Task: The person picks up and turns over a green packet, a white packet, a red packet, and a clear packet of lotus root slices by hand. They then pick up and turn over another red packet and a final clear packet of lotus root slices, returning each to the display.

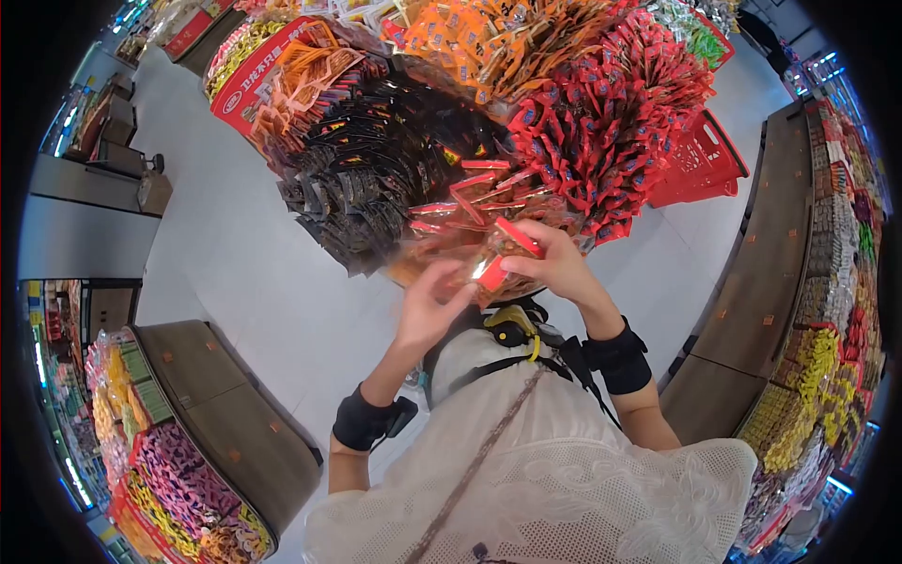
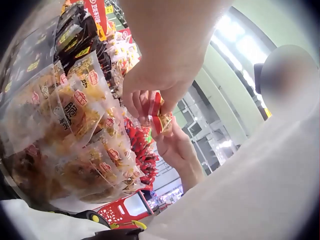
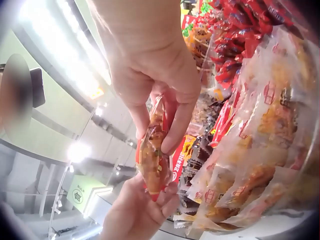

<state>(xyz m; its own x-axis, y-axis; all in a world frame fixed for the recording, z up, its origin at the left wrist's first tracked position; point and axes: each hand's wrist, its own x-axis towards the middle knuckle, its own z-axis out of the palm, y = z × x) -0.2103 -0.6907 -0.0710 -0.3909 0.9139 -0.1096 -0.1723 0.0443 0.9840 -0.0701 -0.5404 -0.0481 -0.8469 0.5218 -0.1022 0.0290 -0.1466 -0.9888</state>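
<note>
Both hands hold a small clear snack packet (image 3: 154, 162) with red ends and brownish food inside. My right hand (image 1: 561, 268) pinches it between thumb and fingers. My left hand (image 1: 426, 308) grips its other end, the fingers bent round it in the right wrist view. The hands are close together in front of the waist, over the near edge of a snack display. Right below and ahead of them lie more clear packets (image 2: 75, 110) with red logos and orange-brown contents. Part of the held packet is hidden behind the fingers.
Black packets (image 1: 362, 160) fill the display's left side, red packets (image 1: 601, 132) its right, orange packets (image 1: 489, 38) its back. A red shopping basket (image 1: 700, 164) stands to the right. Stocked shelving (image 1: 752, 273) curves along the right; another stocked unit (image 1: 211, 376) stands left.
</note>
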